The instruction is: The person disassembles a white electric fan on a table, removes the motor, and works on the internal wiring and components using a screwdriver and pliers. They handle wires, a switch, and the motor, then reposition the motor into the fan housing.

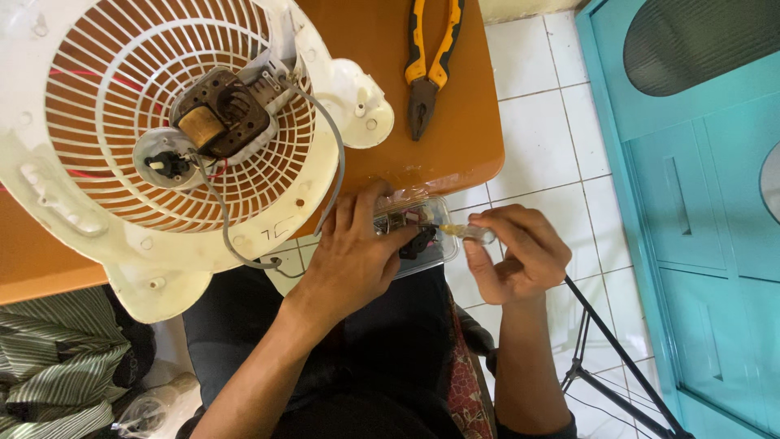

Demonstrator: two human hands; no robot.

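A striped cloth (57, 366) lies at lower left beside the person's lap, and a white fan grille (162, 122) with its motor (219, 110) exposed rests face-up on the orange bench (406, 122); a grey cable (325, 162) runs from the motor down off the bench edge toward the hands. The left hand (349, 260) is clenched around a clear switch box (422, 236), holding it over the lap just below the bench edge. The right hand (520, 252) pinches a clear-handled screwdriver (467, 233), its tip pointing left into the box. Yellow-handled pliers (431, 65) lie untouched on the bench above. A black tripod leg (617, 349) stands on the white tiled floor (552, 122), with a teal door (699, 203) at far right. The work appears to be at the screw-turning stage on the box; the next move likely calls for keeping the box steady and the tip seated squarely.
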